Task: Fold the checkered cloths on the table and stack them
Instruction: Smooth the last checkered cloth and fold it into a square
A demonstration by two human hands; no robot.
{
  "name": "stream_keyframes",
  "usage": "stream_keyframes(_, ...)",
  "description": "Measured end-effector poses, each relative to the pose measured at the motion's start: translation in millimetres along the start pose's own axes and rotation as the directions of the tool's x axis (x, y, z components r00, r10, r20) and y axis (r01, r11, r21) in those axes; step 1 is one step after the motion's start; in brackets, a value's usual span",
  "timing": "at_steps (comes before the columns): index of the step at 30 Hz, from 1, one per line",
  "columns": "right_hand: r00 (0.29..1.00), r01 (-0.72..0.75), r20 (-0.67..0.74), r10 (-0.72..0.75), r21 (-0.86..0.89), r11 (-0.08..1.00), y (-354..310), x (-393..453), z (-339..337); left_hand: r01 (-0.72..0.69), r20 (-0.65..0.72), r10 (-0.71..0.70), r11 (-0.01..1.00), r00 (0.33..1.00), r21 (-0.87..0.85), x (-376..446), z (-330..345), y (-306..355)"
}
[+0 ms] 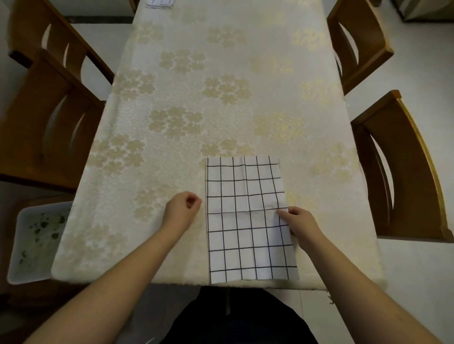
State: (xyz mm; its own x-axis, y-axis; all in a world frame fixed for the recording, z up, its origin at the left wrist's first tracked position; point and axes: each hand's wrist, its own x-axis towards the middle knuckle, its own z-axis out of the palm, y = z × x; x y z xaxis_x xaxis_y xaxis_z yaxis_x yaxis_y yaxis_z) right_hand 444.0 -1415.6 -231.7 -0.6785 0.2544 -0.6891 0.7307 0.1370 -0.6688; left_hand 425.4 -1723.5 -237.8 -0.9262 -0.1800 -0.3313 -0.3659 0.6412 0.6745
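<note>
Head view: one checkered cloth lying at the near edge of the bench, right hand on its side

Head view, looking down the length of the bench (221, 73), which is covered with a cream cloth printed with pale gold flowers.

Checkered cloth (248, 218): white with a thin black grid, lying flat as a tall rectangle at the near edge of the bench, right of centre. A horizontal crease or folded edge runs across it about halfway up. Its lower edge reaches the bench rim.

Right hand (298, 224): at the right side of the cloth, level with the crease. Thumb and fingers pinch the cloth edge there, and the edge is slightly lifted and curled under the fingers.

Left hand (183, 208): on the bench just beside the left edge of the cloth, apart from it. Fingers loosely curled with thumb near fingertips, holding nothing that I can see.

Second checkered cloth (159, 3): a small part shows at the far end of the bench, cut off by the top of the frame; cannot tell whether it is folded.

Surroundings: wooden chairs (403, 172) on both sides of the bench. A white bin (36, 243) with green scraps inside stands on the floor at the near left corner.
</note>
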Motion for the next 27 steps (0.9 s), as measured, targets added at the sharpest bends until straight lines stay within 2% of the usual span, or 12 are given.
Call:
stream_keyframes(4, 0.997, 0.072, -0.015, -0.073, -0.036, 0.997, 9, -9, 1, -0.275, 0.182, 0.244, 0.947, 0.953, 0.168, -25, 13, -22)
stream_keyframes(6, 0.995, 0.089, -0.045, -0.090, -0.036, 0.995, 7, -14, 3, -0.347, 0.203, 0.304, 0.909, 0.931, 0.232, -29, 17, -26)
stream_keyframes(9, 0.987, 0.149, -0.054, -0.150, -0.026, 0.988, 3, -18, 6, -0.342, 0.164, 0.310, 0.912, 0.937, 0.228, -30, 20, -25)
stream_keyframes(12, 0.962, 0.268, -0.029, -0.272, -0.094, 0.959, 1, -21, 6, -0.361, 0.172, 0.327, 0.902, 0.929, 0.235, -28, 21, -20)
stream_keyframes(14, 0.950, 0.308, -0.025, -0.310, -0.063, 0.949, 0, -23, 5, -0.370, 0.166, 0.339, 0.900, 0.926, 0.229, -28, 20, -18)
stream_keyframes(22, 0.940, 0.338, 0.010, -0.340, 0.091, 0.937, -14, -41, 3, -0.485, 0.158, 0.459, 0.826, 0.875, 0.288, -32, 21, -13)
stream_keyframes(27, 0.927, 0.368, 0.033, -0.375, 0.131, 0.921, -26, -55, 5, -0.496, 0.086, 0.493, 0.823, 0.866, 0.277, -30, 23, -10)
